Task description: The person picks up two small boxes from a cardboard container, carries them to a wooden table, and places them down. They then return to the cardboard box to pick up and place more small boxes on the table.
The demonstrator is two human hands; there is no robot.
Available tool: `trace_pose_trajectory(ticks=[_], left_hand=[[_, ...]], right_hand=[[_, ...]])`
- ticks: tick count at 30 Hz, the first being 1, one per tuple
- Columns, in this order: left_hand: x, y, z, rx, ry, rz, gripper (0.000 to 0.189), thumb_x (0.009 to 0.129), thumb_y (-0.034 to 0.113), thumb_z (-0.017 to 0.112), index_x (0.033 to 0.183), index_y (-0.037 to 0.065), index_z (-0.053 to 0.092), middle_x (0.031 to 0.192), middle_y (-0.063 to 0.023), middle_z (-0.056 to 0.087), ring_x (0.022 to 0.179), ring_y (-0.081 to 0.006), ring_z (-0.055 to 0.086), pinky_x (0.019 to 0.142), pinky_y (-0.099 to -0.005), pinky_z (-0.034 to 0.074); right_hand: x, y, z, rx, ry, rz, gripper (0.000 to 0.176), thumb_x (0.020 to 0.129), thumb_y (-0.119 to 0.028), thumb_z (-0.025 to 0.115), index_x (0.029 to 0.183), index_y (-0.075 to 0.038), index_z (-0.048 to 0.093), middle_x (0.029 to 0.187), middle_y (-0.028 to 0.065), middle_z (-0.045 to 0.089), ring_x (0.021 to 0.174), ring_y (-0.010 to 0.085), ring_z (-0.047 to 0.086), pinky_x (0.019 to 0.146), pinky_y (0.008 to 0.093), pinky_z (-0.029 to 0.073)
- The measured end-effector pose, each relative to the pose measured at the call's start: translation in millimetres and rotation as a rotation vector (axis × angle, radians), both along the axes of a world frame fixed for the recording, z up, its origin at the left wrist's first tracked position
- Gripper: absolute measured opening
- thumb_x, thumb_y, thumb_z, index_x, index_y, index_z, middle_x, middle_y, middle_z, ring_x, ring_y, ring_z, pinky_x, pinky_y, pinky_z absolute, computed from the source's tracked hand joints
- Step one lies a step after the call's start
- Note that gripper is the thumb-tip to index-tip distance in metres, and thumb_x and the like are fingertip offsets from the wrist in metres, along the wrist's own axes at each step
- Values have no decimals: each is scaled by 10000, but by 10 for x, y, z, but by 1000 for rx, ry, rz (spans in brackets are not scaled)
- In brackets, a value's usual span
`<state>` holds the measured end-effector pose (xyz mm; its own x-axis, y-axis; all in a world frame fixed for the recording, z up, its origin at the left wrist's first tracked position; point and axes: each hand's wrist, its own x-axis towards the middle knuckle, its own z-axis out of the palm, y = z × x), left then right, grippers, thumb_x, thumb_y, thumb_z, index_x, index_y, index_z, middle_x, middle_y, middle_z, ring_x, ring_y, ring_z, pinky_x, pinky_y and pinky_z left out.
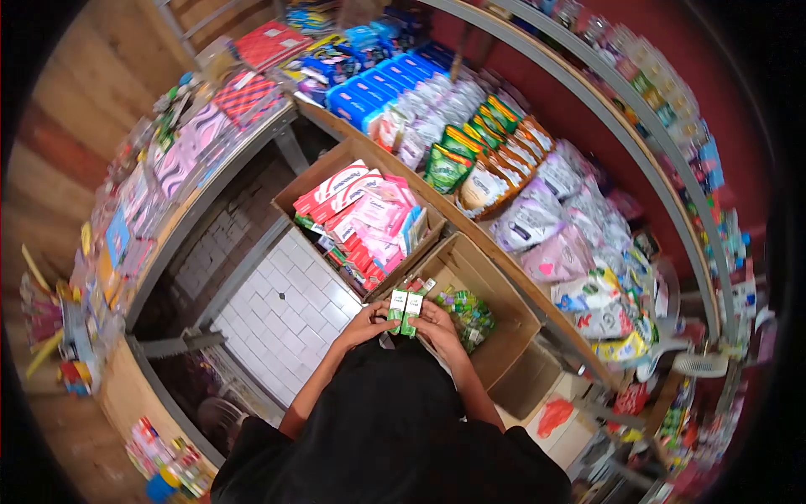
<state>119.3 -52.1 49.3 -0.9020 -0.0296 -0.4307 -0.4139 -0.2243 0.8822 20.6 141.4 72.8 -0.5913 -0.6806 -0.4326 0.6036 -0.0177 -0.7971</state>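
Note:
Two small green-and-white boxes are held upright side by side in front of my chest. My left hand (368, 324) grips the left box (397, 309), with its fingers at the box's outer side. On the other side, my right hand (438, 326) has its fingers closed on the right box (412, 311). The print on both is too small to read. Just beyond and to the right is an open cardboard carton (514, 326), partly below my hands. Green shiny packs (467, 317) lie inside it, along with a few small boxes near its left corner.
Left of that carton stands another carton (290, 195) full of red, white and pink packs (378, 220). Behind both runs a wooden shelf edge (495, 245) bearing blue packs (361, 99) and pouches (529, 220). A goods-covered table (159, 239) curves along the left, above white tiles (281, 294).

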Motion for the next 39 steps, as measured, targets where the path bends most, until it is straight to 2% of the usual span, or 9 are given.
trace_pose_trajectory(ticks=[4, 7, 11, 13, 14, 17, 21, 31, 39], left_hand=[[178, 224, 41, 30, -6, 129, 425, 883, 151, 745, 1238, 10, 559, 1035, -62, 666, 945, -126, 636, 807, -264, 508], [354, 431, 43, 84, -8, 265, 454, 881, 171, 746, 1269, 22, 564, 1086, -64, 664, 1001, -133, 624, 889, -281, 493], [720, 718, -128, 68, -21, 478, 439, 881, 171, 744, 1248, 17, 559, 1078, -72, 659, 991, -137, 623, 866, -280, 498], [932, 818, -136, 88, -30, 555, 445, 887, 169, 740, 1265, 21, 557, 1096, -68, 665, 1028, -134, 617, 904, -280, 493], [1038, 858, -138, 111, -26, 599, 446, 875, 174, 748, 1246, 20, 554, 1087, -73, 653, 988, -149, 626, 880, -294, 495], [1331, 951, 99, 106, -81, 749, 472, 866, 193, 759, 1252, 20, 551, 1109, -84, 654, 1011, -158, 626, 874, -292, 497], [1724, 1125, 4, 80, -65, 985, 523, 852, 221, 773, 1274, 15, 542, 1151, -110, 654, 1041, -172, 625, 875, -300, 502], [2864, 1784, 128, 25, -28, 1388, 522, 859, 207, 760, 1286, 5, 538, 1166, -138, 642, 1008, -175, 638, 857, -293, 508], [3904, 2560, 207, 27, 20, 1681, 518, 855, 232, 764, 1278, 28, 545, 1184, -95, 614, 1044, -168, 605, 885, -301, 492]], right_hand=[[-56, 63, -58, 65, 38, 133, 471, 851, -14, 721, 1293, -22, 560, 1154, 62, 659, 1042, 146, 632, 900, 289, 504], [-76, 139, -183, 68, 40, 253, 488, 847, 1, 720, 1304, -14, 547, 1175, 80, 644, 1075, 163, 623, 934, 299, 492], [-22, 123, -309, 58, -17, 426, 499, 855, 18, 708, 1318, -2, 522, 1192, 86, 629, 1087, 164, 622, 941, 295, 494], [34, 55, -316, 61, -44, 522, 498, 856, 16, 710, 1316, -1, 521, 1187, 84, 629, 1087, 159, 622, 941, 288, 494], [71, 15, -389, 64, -34, 560, 485, 855, 14, 710, 1305, -6, 530, 1172, 77, 634, 1082, 152, 623, 935, 281, 499], [213, -177, -301, 33, -43, 713, 474, 854, 17, 707, 1296, -7, 538, 1155, 70, 640, 1078, 147, 623, 924, 279, 505], [465, -463, -277, 72, 28, 926, 490, 838, 6, 723, 1294, -3, 542, 1114, 66, 657, 1032, 133, 638, 905, 268, 511], [1665, -771, -202, 46, 77, 1254, 530, 819, -3, 743, 1308, 25, 540, 1063, 70, 680, 946, 131, 665, 842, 268, 534], [2926, -435, -217, 17, 70, 1542, 528, 824, -9, 739, 1308, 21, 530, 1037, 84, 681, 898, 141, 668, 808, 282, 541]])
